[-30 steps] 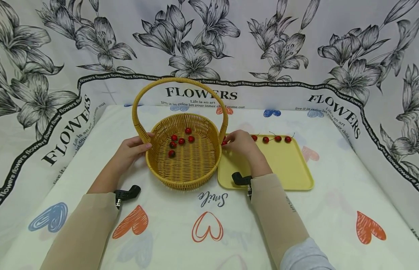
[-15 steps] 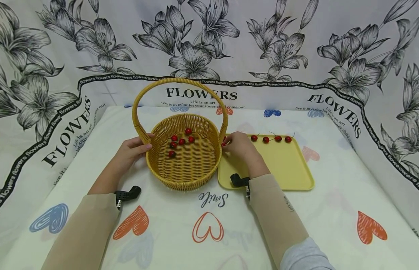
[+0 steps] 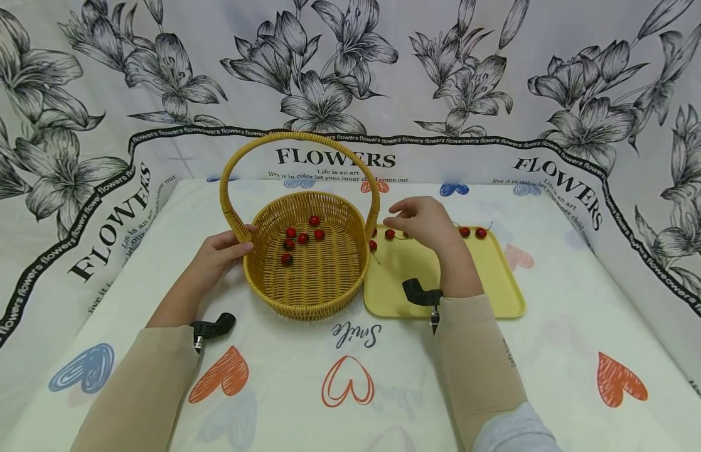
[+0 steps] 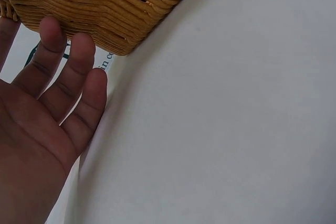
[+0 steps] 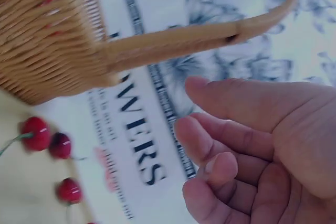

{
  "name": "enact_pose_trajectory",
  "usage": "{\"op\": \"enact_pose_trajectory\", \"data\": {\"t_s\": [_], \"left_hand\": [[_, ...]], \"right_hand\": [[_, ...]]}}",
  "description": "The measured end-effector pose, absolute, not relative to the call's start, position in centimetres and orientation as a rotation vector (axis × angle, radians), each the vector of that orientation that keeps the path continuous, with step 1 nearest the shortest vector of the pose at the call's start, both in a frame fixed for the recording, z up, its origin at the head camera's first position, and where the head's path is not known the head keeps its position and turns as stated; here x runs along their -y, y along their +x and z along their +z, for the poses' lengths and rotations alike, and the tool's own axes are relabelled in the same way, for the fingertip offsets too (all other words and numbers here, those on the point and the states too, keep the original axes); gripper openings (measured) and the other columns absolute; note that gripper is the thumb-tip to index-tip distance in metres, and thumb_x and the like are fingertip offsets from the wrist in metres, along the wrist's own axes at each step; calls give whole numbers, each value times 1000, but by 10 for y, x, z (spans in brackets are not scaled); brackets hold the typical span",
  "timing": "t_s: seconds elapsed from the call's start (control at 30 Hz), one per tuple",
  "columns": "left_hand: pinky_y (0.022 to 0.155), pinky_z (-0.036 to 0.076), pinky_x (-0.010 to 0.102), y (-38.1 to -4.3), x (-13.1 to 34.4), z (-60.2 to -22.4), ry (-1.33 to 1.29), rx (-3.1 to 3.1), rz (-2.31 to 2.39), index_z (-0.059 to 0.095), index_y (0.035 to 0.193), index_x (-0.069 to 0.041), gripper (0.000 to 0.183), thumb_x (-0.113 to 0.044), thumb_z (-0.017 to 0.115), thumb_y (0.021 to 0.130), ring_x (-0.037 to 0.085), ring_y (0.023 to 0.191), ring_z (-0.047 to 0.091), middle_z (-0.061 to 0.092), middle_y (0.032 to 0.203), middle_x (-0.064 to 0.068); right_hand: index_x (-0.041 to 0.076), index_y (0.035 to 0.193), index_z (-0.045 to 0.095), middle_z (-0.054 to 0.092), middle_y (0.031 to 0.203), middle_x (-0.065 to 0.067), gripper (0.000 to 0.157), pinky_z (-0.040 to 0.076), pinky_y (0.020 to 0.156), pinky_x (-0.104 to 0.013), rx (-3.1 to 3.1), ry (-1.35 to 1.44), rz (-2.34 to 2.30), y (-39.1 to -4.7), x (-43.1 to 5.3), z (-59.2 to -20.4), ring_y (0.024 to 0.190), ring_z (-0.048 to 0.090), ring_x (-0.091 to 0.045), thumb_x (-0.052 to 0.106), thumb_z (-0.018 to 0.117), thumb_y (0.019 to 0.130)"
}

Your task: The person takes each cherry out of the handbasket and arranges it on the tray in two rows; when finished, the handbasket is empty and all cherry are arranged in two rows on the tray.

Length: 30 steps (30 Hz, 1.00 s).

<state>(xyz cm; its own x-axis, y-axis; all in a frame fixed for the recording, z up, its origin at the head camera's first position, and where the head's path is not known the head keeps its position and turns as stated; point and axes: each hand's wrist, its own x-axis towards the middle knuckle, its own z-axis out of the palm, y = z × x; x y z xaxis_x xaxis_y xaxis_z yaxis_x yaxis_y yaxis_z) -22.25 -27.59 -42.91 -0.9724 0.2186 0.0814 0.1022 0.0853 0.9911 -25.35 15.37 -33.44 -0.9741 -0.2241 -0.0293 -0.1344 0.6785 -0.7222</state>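
Observation:
A round woven basket (image 3: 307, 307) with a tall arched handle stands at centre, holding several red cherries (image 3: 303, 238) on its floor. My left hand (image 3: 217, 254) grips its left side at the handle's base, the thumb in front. In the left wrist view, the other fingers (image 4: 83, 56) lie loosely under the wicker. To the basket's right my right hand (image 3: 426, 223) hovers over the back edge of a yellow tray (image 3: 395, 282), with nothing between its loosely bent fingers. Several stemmed cherries (image 3: 390, 234) lie along the tray's back and left edges; the hand hides part of that row.
The tray touches or nearly touches the basket's right side. The basket's handle (image 5: 173, 43) rises close to my right hand in the right wrist view. A white cloth (image 3: 350, 427) printed with hearts covers the table, and a flowered cloth (image 3: 474, 75) hangs behind.
My right hand has let go of a cherry, which lies at the tray's left edge by the basket. It has lifted and moved back and right. My left hand stays put.

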Motion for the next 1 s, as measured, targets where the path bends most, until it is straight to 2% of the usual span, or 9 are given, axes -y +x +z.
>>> {"op": "enact_pose_trajectory", "data": {"t_s": [0.2,0.4,0.57,0.83,1.0], "left_hand": [[86,52,21,-222,276,-429,335,-2249,2039,59,140,-1,40,-16,64,103,13,111,58,61,135,6],[86,52,21,-222,275,-428,318,-2262,2024,60,140,-2,40,-17,64,103,13,111,58,61,135,6],[88,52,21,-221,274,-427,308,-2273,2014,58,141,-1,42,-18,64,103,14,114,57,60,137,6],[85,52,21,-221,275,-427,326,-2268,2022,56,142,1,44,-17,64,103,13,111,58,58,139,6],[84,52,22,-222,275,-428,335,-2244,2042,54,143,3,45,-16,64,103,12,109,59,58,140,7]], "right_hand": [[15,123,73,72,100,-5,34,50,69,-38,-2768,-327,-1303,-239,-156,-312,79,64,-23,35,74,96],[14,120,74,70,99,-5,32,48,69,-38,-2700,-397,-1451,-223,-147,-297,79,61,-25,33,77,94],[12,114,75,69,95,-7,25,50,66,-34,-2613,-507,-1564,-210,-131,-290,80,61,-30,26,78,94],[11,110,76,68,92,-5,18,50,69,-34,-2543,-669,-1550,-203,-96,-299,81,61,-22,20,78,94],[16,109,77,68,91,-1,17,50,70,-33,-2545,-708,-1455,-204,-76,-312,82,61,-19,24,78,94]]}}
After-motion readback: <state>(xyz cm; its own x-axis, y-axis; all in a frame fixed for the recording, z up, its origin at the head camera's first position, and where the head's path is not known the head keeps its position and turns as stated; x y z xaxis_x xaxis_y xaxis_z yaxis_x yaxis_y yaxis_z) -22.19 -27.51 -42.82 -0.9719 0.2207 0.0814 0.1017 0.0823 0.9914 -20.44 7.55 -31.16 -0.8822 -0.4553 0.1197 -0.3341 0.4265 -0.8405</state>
